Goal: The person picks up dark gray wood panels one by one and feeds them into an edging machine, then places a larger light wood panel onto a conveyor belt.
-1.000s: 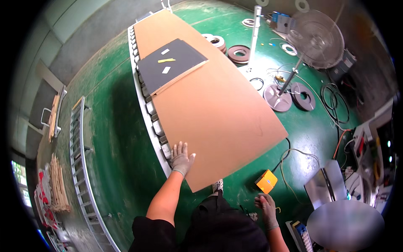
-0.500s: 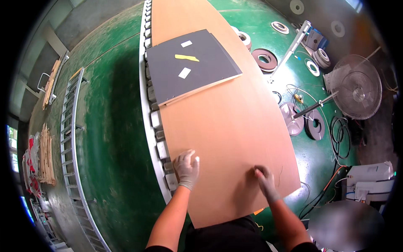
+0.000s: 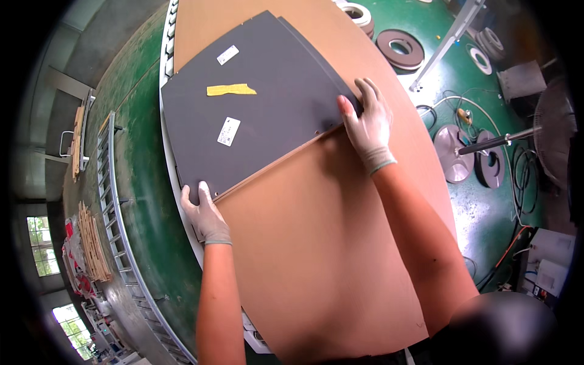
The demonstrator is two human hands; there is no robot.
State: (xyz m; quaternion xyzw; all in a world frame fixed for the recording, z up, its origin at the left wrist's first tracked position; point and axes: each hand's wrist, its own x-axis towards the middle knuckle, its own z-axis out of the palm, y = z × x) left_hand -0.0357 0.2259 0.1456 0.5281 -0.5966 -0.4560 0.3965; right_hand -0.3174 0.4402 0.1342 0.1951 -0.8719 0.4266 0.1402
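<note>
A dark grey panel (image 3: 267, 67) with two white labels (image 3: 229, 132) and a strip of yellow tape (image 3: 231, 90) lies flat on a large wood-toned board (image 3: 304, 243). Along its right side the edge of another dark panel shows beneath it. My left hand (image 3: 205, 213), in a pale glove, grips the near left corner, thumb and fingers bent around it. At the near right corner my gloved right hand (image 3: 370, 125) holds the panel, its thumb on top and its fingers along the right edge. The undersides of both grips are hidden.
A white roller conveyor (image 3: 167, 67) runs under the board's left side. To the right stand a fan (image 3: 553, 131), rolls of edge banding (image 3: 399, 50), a slanted white post (image 3: 447, 45) and loose cables (image 3: 524, 176). A metal roller frame (image 3: 112, 207) stands on the green floor at left.
Both hands have reached forward from the bare near part of the board and taken hold of the dark panel's near corners. My view has moved closer to the panel.
</note>
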